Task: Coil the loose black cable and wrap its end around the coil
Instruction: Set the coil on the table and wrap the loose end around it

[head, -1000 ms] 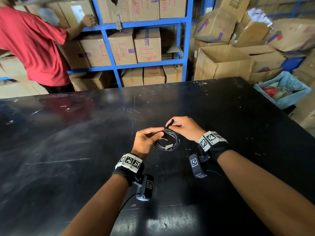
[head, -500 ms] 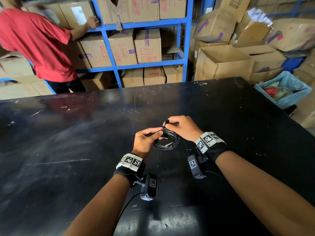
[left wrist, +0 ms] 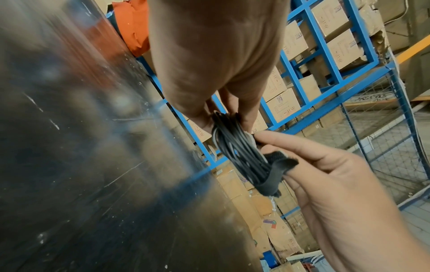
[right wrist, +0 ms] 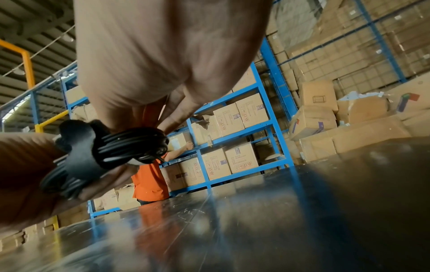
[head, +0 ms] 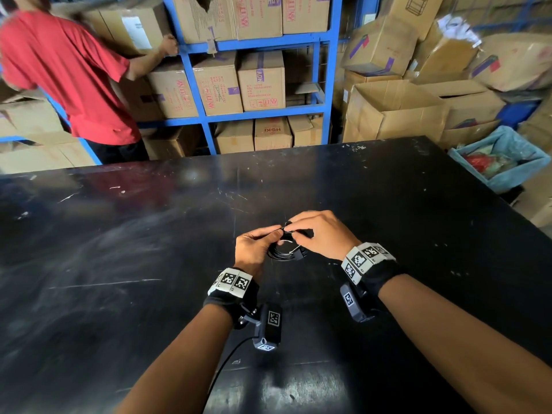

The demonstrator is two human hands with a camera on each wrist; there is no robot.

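Observation:
A small black cable coil (head: 283, 254) hangs just above the black table (head: 149, 264), held between both hands. My left hand (head: 276, 234) pinches the coil's left side, with thumb and fingers curled on the strands. My right hand (head: 294, 232) pinches the top of the coil from the right. In the left wrist view the strands of the coil (left wrist: 237, 152) run from my left hand (left wrist: 227, 117) down to a black fabric strap (left wrist: 275, 170) that rests against my right hand's fingers (left wrist: 302, 147). The right wrist view shows the strap (right wrist: 79, 154) round the bundled coil (right wrist: 132, 145).
A person in a red shirt (head: 68, 76) stands past the table's far left edge and reaches into blue shelves (head: 328, 85) of cardboard boxes. Open boxes (head: 394, 112) and a blue bin (head: 504, 162) stand at the far right.
The cable end that stuck up between my hands has come down against the coil. My hands have closed in over the coil and hide more of it.

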